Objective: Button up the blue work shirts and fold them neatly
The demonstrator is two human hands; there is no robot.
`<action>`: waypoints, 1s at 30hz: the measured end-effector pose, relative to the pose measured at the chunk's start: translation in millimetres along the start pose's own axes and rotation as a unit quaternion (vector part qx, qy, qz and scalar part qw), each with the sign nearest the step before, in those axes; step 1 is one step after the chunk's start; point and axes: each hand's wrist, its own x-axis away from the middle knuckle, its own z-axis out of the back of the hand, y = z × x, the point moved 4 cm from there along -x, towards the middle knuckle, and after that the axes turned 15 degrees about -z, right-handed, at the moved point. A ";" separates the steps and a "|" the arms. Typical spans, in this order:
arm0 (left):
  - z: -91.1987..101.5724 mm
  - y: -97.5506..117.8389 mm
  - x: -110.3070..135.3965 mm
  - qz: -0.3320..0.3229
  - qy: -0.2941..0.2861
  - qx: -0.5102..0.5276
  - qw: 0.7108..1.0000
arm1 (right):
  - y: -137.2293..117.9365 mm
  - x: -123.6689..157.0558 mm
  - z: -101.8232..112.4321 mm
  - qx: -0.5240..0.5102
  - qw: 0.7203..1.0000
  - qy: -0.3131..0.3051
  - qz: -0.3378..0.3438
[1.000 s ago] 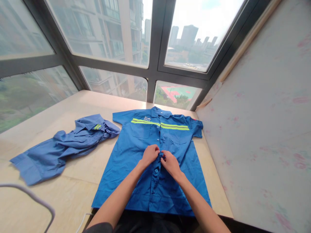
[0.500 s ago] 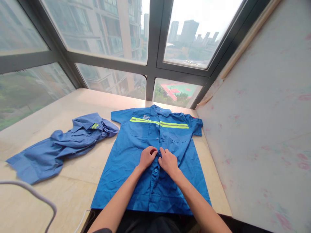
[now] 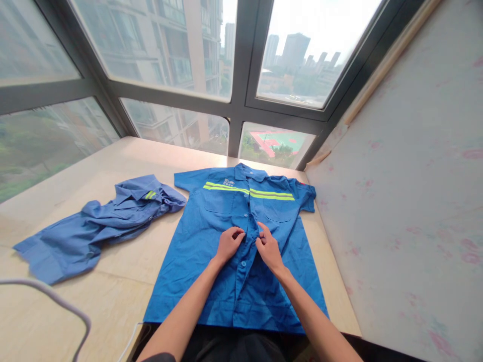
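A blue short-sleeved work shirt point(image 3: 211, 281) lies spread front side up, collar away from me, with yellow-green reflective stripes across its chest. My left hand point(image 3: 229, 244) is closed in a pinch at the button edge, about halfway down the front. Just to its right, my right hand point(image 3: 268, 251) pinches the edge of the other front panel, its index finger partly raised. The front gapes between my hands. Below them a round blue button point(image 3: 243, 264) shows on the placket; what lies between my fingertips is mostly hidden.
On the left lies a crumpled blue garment point(image 3: 101, 231) with a small reflective stripe. A grey cable point(image 3: 64, 301) curves over the wooden surface point(image 3: 113, 306) at lower left. Windows point(image 3: 177, 125) rise behind, and a flower-patterned wall point(image 3: 400, 201) stands close on the right.
My right hand has moved a little to the right, drawing the shirt's right front edge away from the left one. My left hand has stayed nearly in place.
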 end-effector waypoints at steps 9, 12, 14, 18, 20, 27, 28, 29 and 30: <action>-3.7 -10.4 -5.8 0.023 -0.021 0.025 0.999 | -12.2 -11.4 -3.2 0.242 0.969 -0.049 0.031; -5.2 -14.6 -8.2 0.035 -0.024 0.030 0.999 | -31.1 -17.9 0.7 0.371 0.926 -0.029 0.063; -5.9 -16.5 -9.0 0.039 -0.024 0.034 0.998 | -43.4 -22.7 -0.1 0.417 0.898 -0.040 0.136; -6.0 -18.2 -7.9 0.044 -0.022 0.043 0.998 | -50.5 -33.4 -6.7 0.421 0.857 -0.139 0.261; -5.7 -18.8 -6.6 0.047 -0.016 0.053 0.997 | -46.1 -40.5 -7.5 0.416 0.853 -0.180 0.257; -7.3 -21.0 -7.6 0.064 0.000 0.101 0.993 | -40.3 -46.8 -1.8 0.413 0.839 -0.183 0.304; -7.6 -21.1 -8.3 0.067 -0.001 0.104 0.992 | -41.2 -45.8 -0.7 0.413 0.838 -0.178 0.311; -7.8 -21.2 -8.9 0.069 -0.001 0.107 0.992 | -42.4 -44.6 0.6 0.408 0.839 -0.172 0.316; -8.0 -21.2 -9.3 0.072 -0.002 0.109 0.991 | -43.8 -43.2 2.1 0.397 0.844 -0.168 0.318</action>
